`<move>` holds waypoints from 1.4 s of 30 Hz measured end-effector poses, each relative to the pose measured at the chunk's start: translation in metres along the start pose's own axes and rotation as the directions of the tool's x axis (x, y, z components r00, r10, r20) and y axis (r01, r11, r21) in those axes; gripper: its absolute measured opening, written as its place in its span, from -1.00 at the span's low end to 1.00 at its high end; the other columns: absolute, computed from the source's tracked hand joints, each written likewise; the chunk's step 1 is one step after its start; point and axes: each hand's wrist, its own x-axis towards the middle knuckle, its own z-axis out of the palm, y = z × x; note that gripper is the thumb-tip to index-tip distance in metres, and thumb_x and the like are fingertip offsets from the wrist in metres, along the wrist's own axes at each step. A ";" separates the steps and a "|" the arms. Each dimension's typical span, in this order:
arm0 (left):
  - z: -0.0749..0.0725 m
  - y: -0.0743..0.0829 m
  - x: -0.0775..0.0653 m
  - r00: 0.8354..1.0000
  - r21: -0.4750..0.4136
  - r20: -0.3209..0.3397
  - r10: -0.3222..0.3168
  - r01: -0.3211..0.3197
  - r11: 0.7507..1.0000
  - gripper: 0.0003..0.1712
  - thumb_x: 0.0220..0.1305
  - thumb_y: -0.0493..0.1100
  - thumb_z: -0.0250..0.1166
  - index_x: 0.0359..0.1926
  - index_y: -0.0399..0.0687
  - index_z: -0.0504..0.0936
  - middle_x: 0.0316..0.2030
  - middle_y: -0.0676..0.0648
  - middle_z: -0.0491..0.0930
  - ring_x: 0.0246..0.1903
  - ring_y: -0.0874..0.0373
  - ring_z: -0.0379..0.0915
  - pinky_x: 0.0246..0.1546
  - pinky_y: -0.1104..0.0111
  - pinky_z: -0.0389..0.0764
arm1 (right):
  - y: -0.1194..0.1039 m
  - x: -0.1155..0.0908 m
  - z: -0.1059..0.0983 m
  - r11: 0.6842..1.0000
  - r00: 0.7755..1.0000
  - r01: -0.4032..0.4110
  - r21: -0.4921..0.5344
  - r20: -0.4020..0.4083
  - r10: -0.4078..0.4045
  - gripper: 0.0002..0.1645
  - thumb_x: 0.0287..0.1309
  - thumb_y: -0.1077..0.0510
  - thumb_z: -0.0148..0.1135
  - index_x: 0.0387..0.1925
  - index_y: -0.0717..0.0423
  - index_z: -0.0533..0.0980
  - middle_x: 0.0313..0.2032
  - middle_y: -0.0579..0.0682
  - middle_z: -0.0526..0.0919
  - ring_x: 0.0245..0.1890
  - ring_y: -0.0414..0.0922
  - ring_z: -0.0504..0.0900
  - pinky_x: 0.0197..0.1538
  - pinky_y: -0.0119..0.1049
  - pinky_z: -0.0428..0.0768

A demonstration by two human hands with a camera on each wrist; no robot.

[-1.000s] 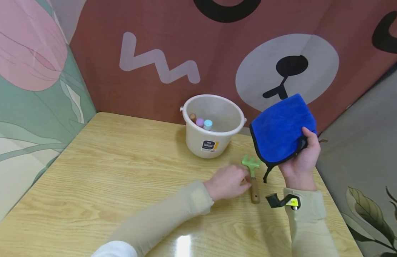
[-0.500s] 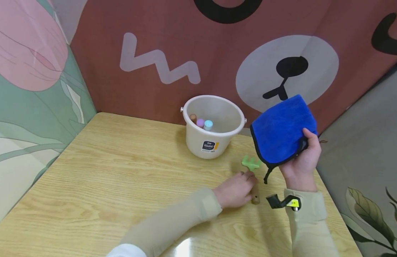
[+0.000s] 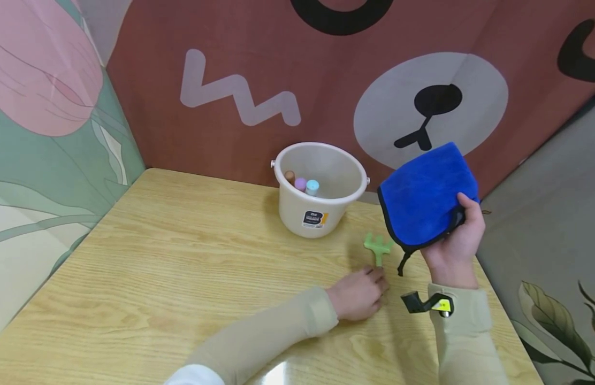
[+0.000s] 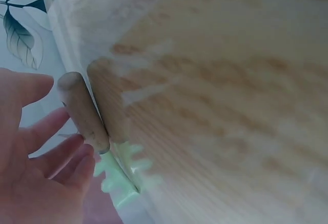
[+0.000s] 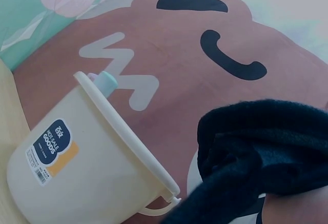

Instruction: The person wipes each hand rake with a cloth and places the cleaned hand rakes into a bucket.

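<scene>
A small hand rake with a green head (image 3: 377,247) and a wooden handle (image 4: 83,110) lies on the table, right of middle. My left hand (image 3: 359,295) is at the handle and covers it in the head view. In the left wrist view its fingertips meet the handle's side, while the thumb stands apart from it. My right hand (image 3: 455,247) holds up a blue cloth (image 3: 426,198) with black edging and a hanging black loop, gripped at its lower right. The cloth looks dark in the right wrist view and hides most of that hand.
Behind the rake stands a cream bucket (image 3: 309,216) with a brown, a purple and a light blue rounded end (image 3: 312,187) showing inside. The wooden table (image 3: 182,256) reaches a printed cloth wall at the back. A grey patterned wall borders the right side.
My left hand has moved right and slightly toward me, onto the rake's handle. The right hand and blue cloth have shifted very slightly right.
</scene>
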 end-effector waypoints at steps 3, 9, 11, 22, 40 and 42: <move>0.000 -0.001 0.000 0.999 -0.034 0.017 -0.051 0.051 0.998 -0.55 0.43 0.10 0.17 0.18 -0.01 0.64 0.20 -0.03 0.60 0.25 0.14 0.44 0.32 0.31 0.40 | 0.000 0.000 0.000 1.000 1.000 0.009 0.021 0.021 -0.010 -0.31 0.35 -0.18 0.06 0.40 -0.53 0.03 0.48 -0.21 0.11 0.47 0.00 0.07 0.44 0.09 -0.02; -0.003 -0.006 -0.003 0.988 -0.093 -0.015 -0.156 0.154 0.984 -0.63 0.34 -0.13 0.26 0.13 -0.11 0.68 0.00 -0.07 0.65 -0.05 0.16 0.56 0.04 0.39 0.61 | -0.001 0.000 -0.002 0.998 0.998 0.006 0.068 0.057 -0.009 -0.32 0.36 -0.13 0.06 0.43 -0.49 0.06 0.49 -0.19 0.11 0.48 0.00 0.06 0.43 0.06 0.00; -0.004 -0.008 -0.004 0.982 -0.132 -0.015 -0.187 0.183 0.974 -0.65 0.29 -0.23 0.28 0.09 -0.07 0.71 -0.08 -0.05 0.66 -0.12 0.18 0.56 -0.06 0.43 0.64 | -0.001 0.000 -0.002 0.997 0.998 -0.001 0.083 0.064 -0.004 -0.32 0.37 -0.12 0.06 0.43 -0.48 0.07 0.50 -0.19 0.11 0.48 -0.01 0.07 0.42 0.05 0.01; -0.008 -0.018 -0.009 0.924 -0.216 0.107 -0.368 0.383 0.898 -0.48 0.12 -0.13 0.41 0.09 -0.21 0.54 -0.11 -0.06 0.63 -0.12 0.09 0.59 -0.01 0.37 0.64 | -0.001 0.000 -0.002 0.999 0.998 -0.002 0.047 0.059 -0.001 -0.32 0.37 -0.16 0.04 0.42 -0.51 0.04 0.49 -0.19 0.10 0.48 0.01 0.05 0.42 0.09 0.00; -0.010 -0.037 -0.021 0.920 -0.182 0.141 -0.366 0.387 0.904 -0.86 0.19 -0.06 0.33 -0.45 0.04 0.69 -0.35 0.07 0.62 -0.31 0.15 0.51 -0.34 0.35 0.60 | -0.001 0.000 -0.004 0.997 0.998 -0.012 0.073 0.060 0.008 -0.32 0.36 -0.15 0.05 0.43 -0.49 0.08 0.50 -0.20 0.13 0.48 -0.01 0.06 0.41 0.07 0.02; -0.013 -0.040 -0.022 0.892 -0.224 0.148 -0.426 0.450 0.864 -0.82 0.24 -0.04 0.27 -0.39 -0.03 0.65 -0.38 0.03 0.60 -0.36 0.13 0.54 -0.41 0.31 0.63 | -0.001 0.000 -0.004 0.998 0.998 -0.016 0.055 0.055 0.013 -0.32 0.35 -0.17 0.05 0.43 -0.51 0.07 0.50 -0.20 0.12 0.48 0.00 0.06 0.41 0.09 0.01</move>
